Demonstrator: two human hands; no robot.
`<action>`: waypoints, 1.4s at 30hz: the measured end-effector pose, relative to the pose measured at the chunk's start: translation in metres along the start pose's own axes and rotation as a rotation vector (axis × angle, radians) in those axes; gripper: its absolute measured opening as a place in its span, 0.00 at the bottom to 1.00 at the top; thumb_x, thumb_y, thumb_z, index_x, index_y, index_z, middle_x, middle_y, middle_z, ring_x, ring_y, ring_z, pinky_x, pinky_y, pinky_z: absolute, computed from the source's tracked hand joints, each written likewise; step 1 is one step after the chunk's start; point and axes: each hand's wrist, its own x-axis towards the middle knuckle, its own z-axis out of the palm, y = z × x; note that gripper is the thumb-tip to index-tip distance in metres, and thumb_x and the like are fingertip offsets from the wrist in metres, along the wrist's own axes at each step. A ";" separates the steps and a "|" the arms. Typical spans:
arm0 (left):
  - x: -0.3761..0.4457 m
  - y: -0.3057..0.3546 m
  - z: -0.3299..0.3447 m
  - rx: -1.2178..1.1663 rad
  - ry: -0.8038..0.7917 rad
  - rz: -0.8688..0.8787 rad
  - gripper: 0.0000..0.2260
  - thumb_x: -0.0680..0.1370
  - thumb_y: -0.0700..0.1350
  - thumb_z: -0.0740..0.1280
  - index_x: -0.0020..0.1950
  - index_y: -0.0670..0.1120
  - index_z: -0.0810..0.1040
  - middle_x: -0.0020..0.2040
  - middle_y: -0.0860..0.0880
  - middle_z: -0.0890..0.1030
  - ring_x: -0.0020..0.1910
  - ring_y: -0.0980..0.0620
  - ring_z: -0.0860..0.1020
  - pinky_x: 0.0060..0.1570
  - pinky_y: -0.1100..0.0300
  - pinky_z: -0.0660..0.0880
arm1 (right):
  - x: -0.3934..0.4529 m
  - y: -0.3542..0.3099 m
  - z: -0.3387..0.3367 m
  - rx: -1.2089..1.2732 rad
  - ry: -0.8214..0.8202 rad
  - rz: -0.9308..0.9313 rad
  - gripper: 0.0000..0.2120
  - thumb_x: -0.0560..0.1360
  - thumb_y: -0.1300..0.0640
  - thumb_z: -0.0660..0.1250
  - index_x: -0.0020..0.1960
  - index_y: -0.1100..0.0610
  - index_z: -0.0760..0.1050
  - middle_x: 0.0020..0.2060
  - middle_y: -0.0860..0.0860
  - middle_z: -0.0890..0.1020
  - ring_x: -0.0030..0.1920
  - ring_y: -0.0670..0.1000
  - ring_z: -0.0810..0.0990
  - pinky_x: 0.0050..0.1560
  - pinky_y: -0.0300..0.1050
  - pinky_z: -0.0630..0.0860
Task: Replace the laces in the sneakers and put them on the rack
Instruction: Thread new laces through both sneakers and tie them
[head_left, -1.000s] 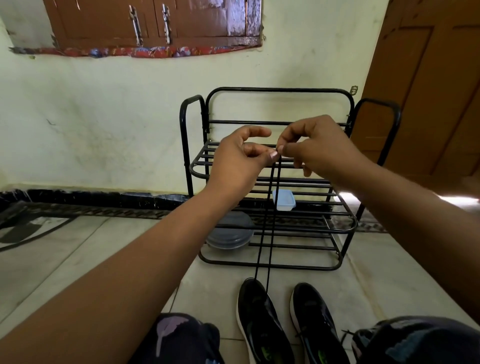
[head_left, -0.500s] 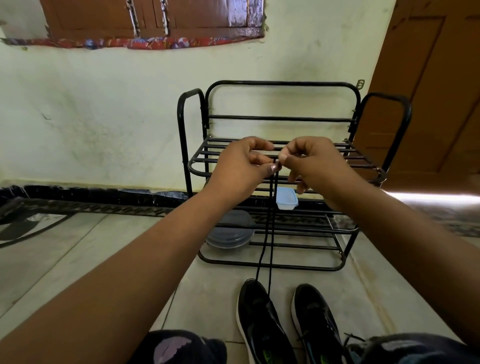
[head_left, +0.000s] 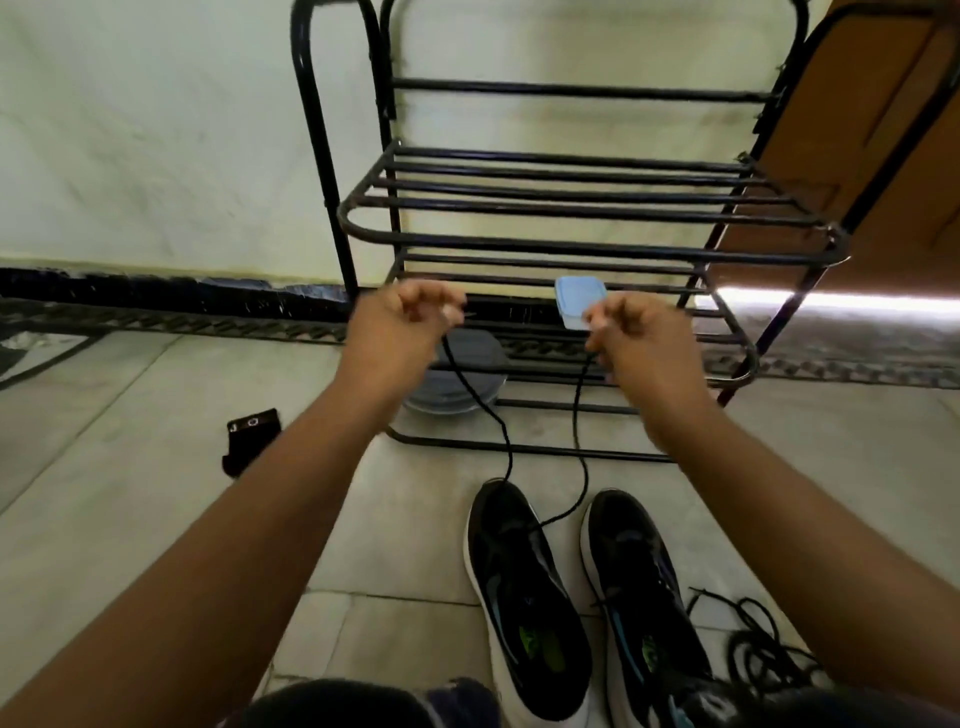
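Pinching lace (head_left: 506, 447) ends in left hand (head_left: 400, 332) and right hand (head_left: 636, 340), fingers clamped; uneven pulling risking unthreading it from left sneaker (head_left: 524, 603).

bare forearms, no sleeves; dark patterned trousers (head_left: 332, 704) at knees.

The rack (head_left: 571, 244) in the upper middle is black metal tubing with a slight sheen. The sneakers (head_left: 524, 597) at the bottom are black cloth, matt, with smooth white soles. The lace (head_left: 506, 441) looks like woven cord. The floor (head_left: 130, 467) is pale, smooth tile, perhaps stone; the box (head_left: 577, 306) is glossy blue plastic.
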 end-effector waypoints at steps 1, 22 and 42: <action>-0.005 -0.020 0.004 0.061 -0.061 -0.049 0.07 0.77 0.38 0.67 0.45 0.50 0.80 0.42 0.52 0.82 0.38 0.64 0.78 0.34 0.73 0.71 | -0.004 0.021 0.007 -0.085 -0.047 0.016 0.08 0.78 0.63 0.61 0.44 0.55 0.76 0.37 0.46 0.79 0.37 0.44 0.75 0.41 0.41 0.74; -0.091 -0.203 0.008 1.840 -1.191 -0.638 0.14 0.78 0.39 0.58 0.62 0.46 0.77 0.59 0.49 0.78 0.58 0.50 0.77 0.57 0.57 0.75 | -0.079 0.163 0.048 -0.597 -0.798 0.277 0.12 0.78 0.63 0.63 0.61 0.57 0.75 0.44 0.51 0.81 0.44 0.48 0.79 0.45 0.33 0.74; -0.079 -0.209 0.039 1.019 -0.680 -0.387 0.06 0.76 0.46 0.64 0.43 0.45 0.72 0.47 0.44 0.79 0.43 0.47 0.75 0.39 0.60 0.68 | -0.092 0.170 0.047 -0.534 -0.790 0.501 0.13 0.77 0.64 0.61 0.61 0.61 0.66 0.42 0.56 0.79 0.39 0.54 0.79 0.42 0.51 0.80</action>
